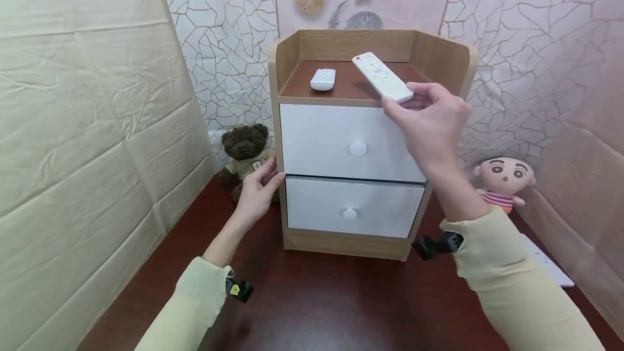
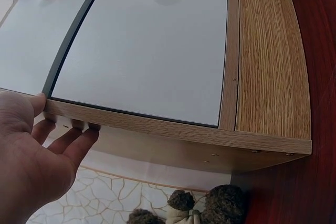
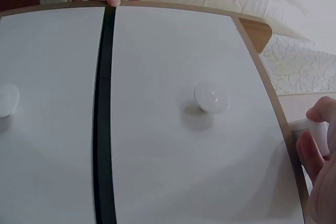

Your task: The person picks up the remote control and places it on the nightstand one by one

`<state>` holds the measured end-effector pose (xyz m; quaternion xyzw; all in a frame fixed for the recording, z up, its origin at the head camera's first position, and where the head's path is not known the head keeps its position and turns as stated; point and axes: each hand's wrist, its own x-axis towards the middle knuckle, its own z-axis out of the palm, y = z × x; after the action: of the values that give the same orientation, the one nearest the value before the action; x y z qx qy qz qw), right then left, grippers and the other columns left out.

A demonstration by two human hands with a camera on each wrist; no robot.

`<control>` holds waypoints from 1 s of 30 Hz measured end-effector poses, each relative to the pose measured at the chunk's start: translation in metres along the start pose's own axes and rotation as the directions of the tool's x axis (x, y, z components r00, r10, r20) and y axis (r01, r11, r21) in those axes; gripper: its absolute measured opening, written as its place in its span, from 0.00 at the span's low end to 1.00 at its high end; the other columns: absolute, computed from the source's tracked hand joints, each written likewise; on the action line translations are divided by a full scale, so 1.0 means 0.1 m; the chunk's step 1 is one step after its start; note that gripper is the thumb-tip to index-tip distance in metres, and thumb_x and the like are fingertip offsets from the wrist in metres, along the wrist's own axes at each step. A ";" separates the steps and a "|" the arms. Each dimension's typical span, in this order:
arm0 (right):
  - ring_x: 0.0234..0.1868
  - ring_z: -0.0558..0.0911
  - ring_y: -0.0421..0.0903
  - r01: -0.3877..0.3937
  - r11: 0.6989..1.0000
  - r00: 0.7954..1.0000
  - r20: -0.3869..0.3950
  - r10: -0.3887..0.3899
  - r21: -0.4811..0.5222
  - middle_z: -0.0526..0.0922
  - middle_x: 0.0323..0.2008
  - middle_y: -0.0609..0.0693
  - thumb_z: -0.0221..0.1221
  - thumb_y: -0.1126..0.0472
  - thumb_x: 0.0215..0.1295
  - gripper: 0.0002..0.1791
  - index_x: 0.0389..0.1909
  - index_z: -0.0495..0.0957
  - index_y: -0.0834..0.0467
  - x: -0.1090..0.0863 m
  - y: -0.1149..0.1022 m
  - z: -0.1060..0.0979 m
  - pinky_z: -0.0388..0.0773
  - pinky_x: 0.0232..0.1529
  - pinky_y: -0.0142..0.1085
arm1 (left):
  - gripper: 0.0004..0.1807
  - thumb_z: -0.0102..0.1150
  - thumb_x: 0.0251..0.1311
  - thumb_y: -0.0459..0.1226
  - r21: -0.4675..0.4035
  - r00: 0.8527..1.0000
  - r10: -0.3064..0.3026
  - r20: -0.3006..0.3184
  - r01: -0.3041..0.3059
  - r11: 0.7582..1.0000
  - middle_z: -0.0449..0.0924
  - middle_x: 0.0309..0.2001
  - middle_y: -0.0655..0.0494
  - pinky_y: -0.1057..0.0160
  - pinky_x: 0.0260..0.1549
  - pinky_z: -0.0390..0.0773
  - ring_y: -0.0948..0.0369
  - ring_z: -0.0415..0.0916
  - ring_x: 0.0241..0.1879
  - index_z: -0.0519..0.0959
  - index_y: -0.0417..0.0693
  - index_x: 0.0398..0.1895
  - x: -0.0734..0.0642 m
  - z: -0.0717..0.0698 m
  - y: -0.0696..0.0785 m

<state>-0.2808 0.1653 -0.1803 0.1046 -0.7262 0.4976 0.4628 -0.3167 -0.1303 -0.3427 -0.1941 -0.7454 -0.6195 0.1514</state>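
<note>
A white remote control is held by its near end in my right hand, between thumb and fingers. It tilts above the brown top of a small wood-trimmed cabinet. My left hand holds the cabinet's left edge near the gap between the drawers, thumb on the front and fingertips on the side panel. Both white drawers, the upper and the lower, have round knobs. Farther left on the cabinet top lies a small white rounded device. The right wrist view shows only part of the right hand.
A brown teddy bear sits behind the left hand, beside the cabinet. To the right is a plush doll in a striped shirt. A white flat item lies partly behind the right sleeve. Beige cloth walls the left side.
</note>
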 end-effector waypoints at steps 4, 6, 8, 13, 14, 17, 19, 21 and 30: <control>0.31 0.85 0.33 0.008 0.998 1.000 -0.003 -0.008 -0.066 0.90 0.39 0.55 0.74 0.56 0.57 0.19 0.45 0.88 0.63 0.00 -0.05 0.08 0.80 0.34 0.20 | 0.32 0.55 0.76 0.31 -0.005 1.000 0.004 -0.005 -0.004 1.000 0.61 0.75 0.39 0.54 0.65 0.73 0.45 0.66 0.71 0.58 0.37 0.79 0.00 0.00 0.00; 0.33 0.86 0.35 0.013 0.995 1.000 0.001 -0.013 -0.095 0.90 0.40 0.54 0.73 0.55 0.58 0.19 0.47 0.88 0.63 0.00 -0.06 0.12 0.79 0.34 0.21 | 0.32 0.55 0.76 0.31 -0.009 1.000 0.012 -0.006 -0.012 1.000 0.61 0.75 0.39 0.53 0.65 0.73 0.44 0.66 0.71 0.59 0.36 0.79 0.01 0.01 -0.01; 0.35 0.87 0.39 0.023 0.993 1.000 -0.001 -0.023 -0.119 0.90 0.41 0.53 0.72 0.55 0.59 0.19 0.47 0.88 0.63 0.00 -0.08 0.14 0.79 0.35 0.21 | 0.32 0.55 0.76 0.31 -0.014 1.000 0.018 -0.003 -0.018 1.000 0.62 0.75 0.39 0.54 0.64 0.73 0.44 0.66 0.71 0.59 0.37 0.79 0.01 0.02 -0.02; 0.37 0.88 0.45 0.065 0.991 0.998 0.012 -0.064 -0.116 0.89 0.42 0.54 0.71 0.59 0.62 0.18 0.48 0.86 0.66 -0.01 -0.11 0.20 0.80 0.37 0.21 | 0.32 0.55 0.76 0.31 -0.018 1.000 0.027 0.000 -0.027 0.999 0.61 0.75 0.40 0.54 0.64 0.73 0.45 0.66 0.70 0.59 0.37 0.79 0.02 0.03 -0.03; 0.37 0.88 0.45 0.073 0.990 0.997 0.013 -0.072 -0.120 0.89 0.42 0.54 0.70 0.59 0.62 0.18 0.48 0.86 0.67 -0.01 -0.12 0.21 0.80 0.37 0.21 | 0.32 0.55 0.76 0.31 -0.016 1.000 0.027 0.000 -0.027 1.000 0.61 0.75 0.40 0.54 0.65 0.73 0.45 0.66 0.71 0.58 0.37 0.79 0.01 0.03 -0.03; 0.36 0.88 0.45 0.094 0.987 0.995 0.023 -0.092 -0.133 0.89 0.41 0.55 0.71 0.59 0.61 0.18 0.46 0.86 0.68 0.01 -0.15 0.25 0.78 0.36 0.21 | 0.32 0.55 0.76 0.31 -0.011 1.000 0.020 -0.003 -0.020 1.000 0.61 0.75 0.40 0.53 0.65 0.73 0.45 0.66 0.71 0.58 0.37 0.79 0.01 0.02 -0.03; 0.36 0.87 0.46 0.101 0.984 0.995 0.034 -0.097 -0.148 0.89 0.41 0.56 0.71 0.58 0.61 0.18 0.46 0.86 0.68 0.03 -0.18 0.27 0.76 0.36 0.22 | 0.32 0.55 0.76 0.31 -0.009 1.000 0.016 -0.005 -0.016 1.000 0.61 0.75 0.39 0.53 0.65 0.72 0.45 0.66 0.71 0.58 0.37 0.79 0.00 0.02 -0.03; 0.37 0.86 0.46 0.098 0.981 0.995 0.049 -0.091 -0.169 0.89 0.41 0.56 0.71 0.58 0.61 0.19 0.46 0.86 0.68 0.04 -0.20 0.29 0.74 0.36 0.24 | 0.32 0.55 0.76 0.32 -0.005 1.000 0.016 -0.004 -0.016 1.000 0.60 0.75 0.39 0.53 0.65 0.72 0.45 0.65 0.71 0.58 0.37 0.79 0.00 0.01 -0.03; 0.47 0.81 0.53 0.080 0.960 0.993 0.107 -0.053 -0.267 0.88 0.41 0.60 0.68 0.55 0.63 0.20 0.46 0.86 0.70 0.05 -0.24 0.35 0.73 0.48 0.40 | 0.32 0.53 0.77 0.33 -0.012 1.000 0.017 0.003 -0.017 1.000 0.58 0.77 0.45 0.57 0.65 0.73 0.47 0.65 0.72 0.58 0.42 0.80 -0.01 0.03 -0.02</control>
<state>-0.2887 0.1271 -0.1644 0.0894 -0.8054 0.3721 0.4527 -0.3170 -0.1280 -0.3452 -0.2023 -0.7401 -0.6225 0.1546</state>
